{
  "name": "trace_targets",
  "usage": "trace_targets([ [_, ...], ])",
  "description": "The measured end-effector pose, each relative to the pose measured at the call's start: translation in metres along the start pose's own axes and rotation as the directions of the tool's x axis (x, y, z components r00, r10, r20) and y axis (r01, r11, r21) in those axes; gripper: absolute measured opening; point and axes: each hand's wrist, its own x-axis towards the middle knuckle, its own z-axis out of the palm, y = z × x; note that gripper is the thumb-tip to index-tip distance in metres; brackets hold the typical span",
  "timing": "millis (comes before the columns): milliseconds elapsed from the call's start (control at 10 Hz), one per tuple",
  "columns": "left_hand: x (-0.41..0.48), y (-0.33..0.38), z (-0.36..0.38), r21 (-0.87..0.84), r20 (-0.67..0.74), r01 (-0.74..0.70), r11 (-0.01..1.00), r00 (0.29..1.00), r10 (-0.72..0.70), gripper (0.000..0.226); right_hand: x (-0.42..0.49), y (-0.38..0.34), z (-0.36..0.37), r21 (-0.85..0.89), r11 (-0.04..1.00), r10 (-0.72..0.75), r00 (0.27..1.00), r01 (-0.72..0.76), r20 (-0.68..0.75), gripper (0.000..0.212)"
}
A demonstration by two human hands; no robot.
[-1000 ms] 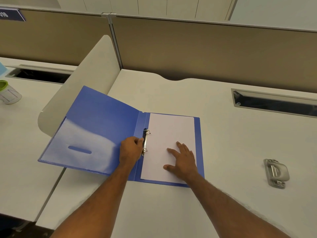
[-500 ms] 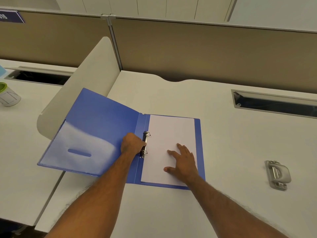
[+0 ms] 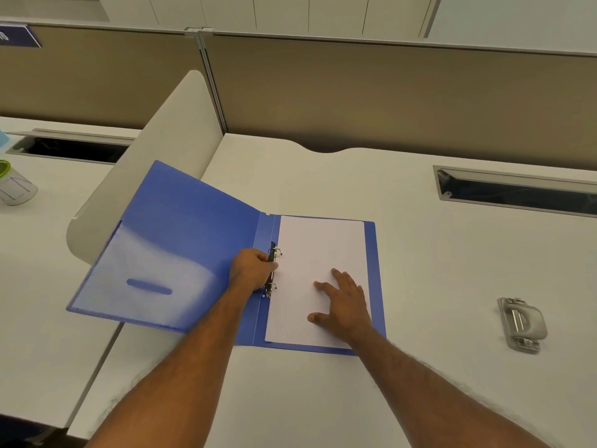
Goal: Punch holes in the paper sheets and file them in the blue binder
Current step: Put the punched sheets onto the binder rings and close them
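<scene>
The blue binder [image 3: 181, 240] lies wide open on the white desk, its left cover propped against a low rounded divider. White paper sheets [image 3: 313, 250] rest on the binder's right half, their left edge at the metal ring mechanism [image 3: 274, 273]. My left hand [image 3: 250, 270] is curled around that mechanism, fingers pinching it between the two rings. My right hand [image 3: 344, 303] lies flat on the lower part of the sheets with fingers spread, pressing them down.
A grey hole punch [image 3: 521, 324] sits on the desk to the right of the binder. A cable slot [image 3: 517, 192] is cut into the desk at the back right. A white and green container [image 3: 13, 185] stands on the neighbouring desk at far left. Beige partitions close the back.
My left hand has closed tighter over the ring mechanism. My right hand stays flat on the sheets. The view has shifted slightly.
</scene>
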Motion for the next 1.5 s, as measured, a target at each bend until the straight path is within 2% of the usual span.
trace_targets([
  [300, -0.011, -0.002, 0.014, 0.153, -0.035, -0.195, 0.969, 0.979, 0.203, 0.020, 0.000, 0.000, 0.000, -0.005, 1.000, 0.003, 1.000, -0.003, -0.005, 0.075],
  [400, -0.009, -0.007, 0.015, 0.201, -0.027, -0.222, 0.954, 0.972, 0.232, 0.032, 0.000, 0.001, 0.001, 0.002, 1.000, 0.003, 1.000, -0.003, -0.003, 0.076],
  [600, -0.008, -0.008, 0.015, 0.076, -0.044, -0.162, 0.984, 0.985, 0.166, 0.024, 0.001, 0.000, 0.000, -0.002, 1.000, 0.006, 1.000, -0.006, -0.004, 0.076],
  [900, -0.006, -0.013, 0.022, 0.010, -0.075, -0.107, 0.994, 0.991, 0.108, 0.035, 0.002, 0.002, 0.002, -0.008, 1.000, 0.003, 1.000, -0.004, -0.009, 0.077],
  [1100, -0.006, -0.015, 0.024, 0.008, -0.123, -0.065, 0.998, 0.990, 0.066, 0.018, 0.003, 0.002, 0.004, -0.021, 1.000, 0.001, 1.000, -0.001, -0.014, 0.076],
  [1300, -0.017, -0.022, 0.017, 0.059, -0.169, -0.147, 0.987, 0.973, 0.155, 0.020, 0.003, 0.002, 0.004, -0.029, 1.000, -0.007, 1.000, 0.006, -0.019, 0.077],
  [1400, -0.028, -0.032, 0.014, 0.048, -0.248, -0.225, 0.973, 0.941, 0.230, 0.021, 0.002, 0.003, 0.004, -0.034, 0.999, -0.011, 1.000, 0.010, -0.027, 0.077],
  [1500, -0.050, -0.040, 0.016, -0.036, -0.346, -0.272, 0.962, 0.906, 0.244, 0.017, -0.001, 0.004, 0.003, -0.028, 1.000, -0.010, 1.000, 0.009, -0.027, 0.076],
])
